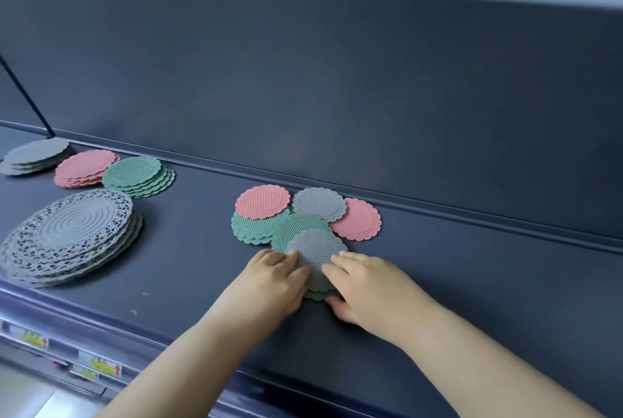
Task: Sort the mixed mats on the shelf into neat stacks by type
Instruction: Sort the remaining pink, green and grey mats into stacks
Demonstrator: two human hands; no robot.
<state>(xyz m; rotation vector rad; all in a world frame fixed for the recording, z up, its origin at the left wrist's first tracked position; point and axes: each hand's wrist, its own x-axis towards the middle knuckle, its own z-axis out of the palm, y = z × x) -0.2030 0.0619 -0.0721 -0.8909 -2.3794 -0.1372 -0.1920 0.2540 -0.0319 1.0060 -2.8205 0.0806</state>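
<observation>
A mixed heap of small scalloped mats lies mid-shelf: a pink mat [263, 201], a grey mat [319, 204], another pink mat [359, 219] and green mats [251, 228]. At the heap's near side a grey mat [315, 254] sits on top of green ones. My left hand [274, 279] touches its left edge and my right hand [362, 284] holds its right edge, thumb under the near rim. At the far left stand sorted stacks: small grey [33, 156], pink [84, 168], green [138, 176], and large grey lace mats [72, 235].
The dark shelf [188, 266] has a raised back lip [438, 212] and a dark back panel. Price labels [97, 365] line the shelf's front edge at lower left. A thin black rod [27, 97] slants down at the far left.
</observation>
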